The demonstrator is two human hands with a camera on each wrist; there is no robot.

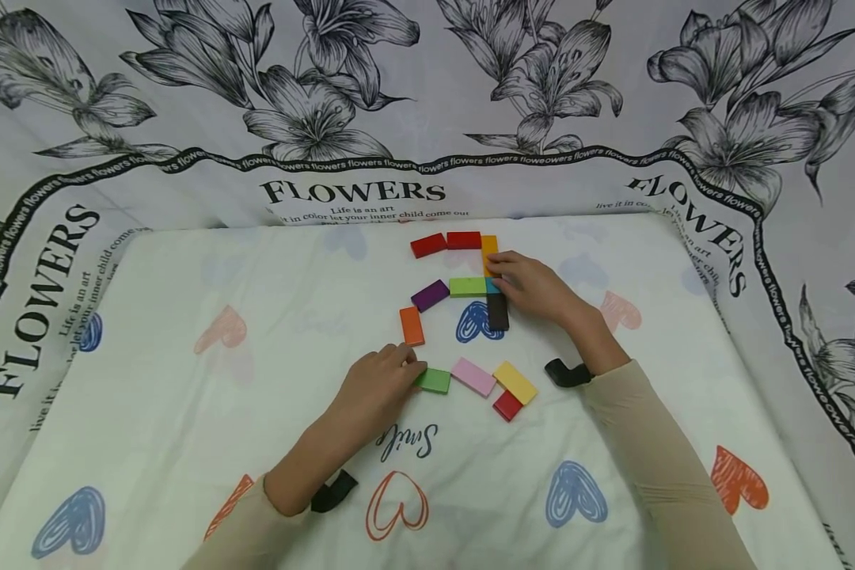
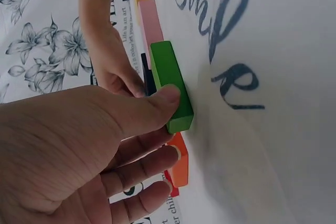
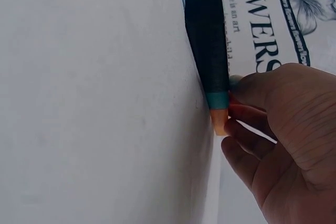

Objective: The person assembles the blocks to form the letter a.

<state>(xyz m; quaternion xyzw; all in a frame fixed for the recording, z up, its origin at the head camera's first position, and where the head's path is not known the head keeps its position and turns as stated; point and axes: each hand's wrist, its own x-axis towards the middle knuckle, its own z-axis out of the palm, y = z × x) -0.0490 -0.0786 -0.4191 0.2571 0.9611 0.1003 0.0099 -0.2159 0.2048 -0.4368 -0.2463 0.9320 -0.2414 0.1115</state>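
My left hand pinches the left end of a green block, its thumb on top in the left wrist view. Right of that block lie a pink block, a yellow block and a small red block. Farther back, my right hand touches a row of blocks with spread fingertips. Its thumb is at a blue block, its other fingers along an orange-yellow block. A black block adjoins the blue one on the near side; a light green block meets it from the left.
Two red blocks extend left from the row's far end. A purple block and an orange block stand between the hands. Hearts and lettering mark the white cloth; a black curved piece sits at the right wrist.
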